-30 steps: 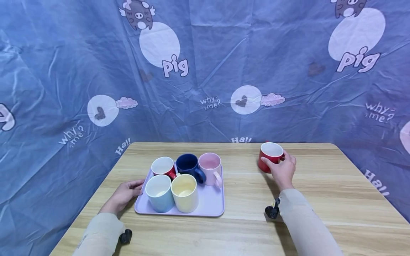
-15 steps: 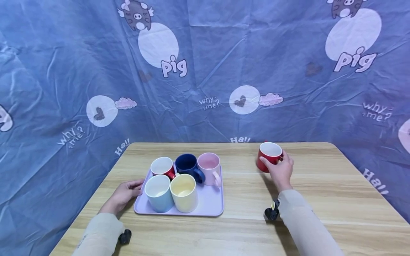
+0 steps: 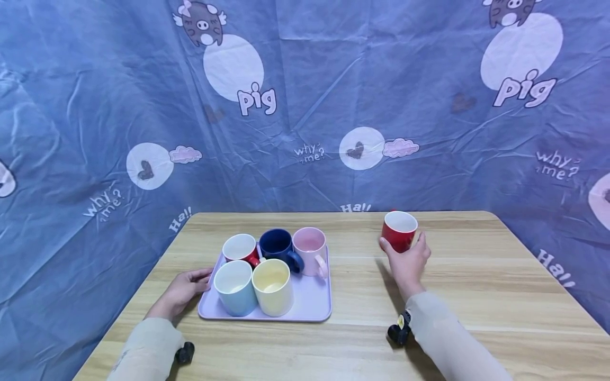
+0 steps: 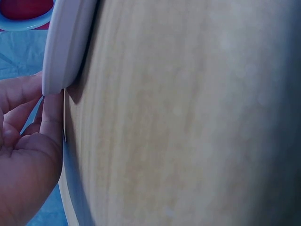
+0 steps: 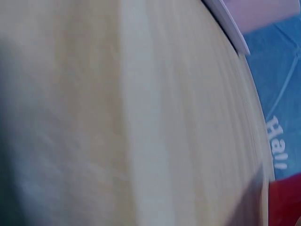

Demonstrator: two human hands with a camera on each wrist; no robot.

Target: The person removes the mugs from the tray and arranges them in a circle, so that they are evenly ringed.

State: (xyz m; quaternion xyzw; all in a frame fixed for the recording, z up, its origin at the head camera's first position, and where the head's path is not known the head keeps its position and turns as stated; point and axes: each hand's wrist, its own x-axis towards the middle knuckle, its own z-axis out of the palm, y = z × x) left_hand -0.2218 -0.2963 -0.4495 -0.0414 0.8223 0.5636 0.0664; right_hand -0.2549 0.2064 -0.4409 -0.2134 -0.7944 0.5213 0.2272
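Observation:
My left hand (image 3: 181,291) lies at the left edge of a lilac tray (image 3: 310,307), its fingers fairly straight and touching the rim. The left wrist view shows those fingers (image 4: 21,92) at the tray's corner (image 4: 63,52). On the far right of the table stands a red mug (image 3: 399,233) with a white inside. Just in front of it is my right hand (image 3: 405,264), thumb to the mug's left and fingers spread apart to its right, with a gap on that side. In the right wrist view only part of the red mug (image 5: 284,202) shows.
On the tray sit another red mug (image 3: 240,248), a navy mug (image 3: 276,245), a pink mug (image 3: 310,251), a light blue mug (image 3: 236,293) and a cream mug (image 3: 275,293). A blue printed curtain (image 3: 305,106) hangs behind the wooden table (image 3: 352,349).
My right hand has loosened from the red mug and drawn back towards me, its fingers parting from the side. The mug stays in place. My left hand and the tray look unmoved.

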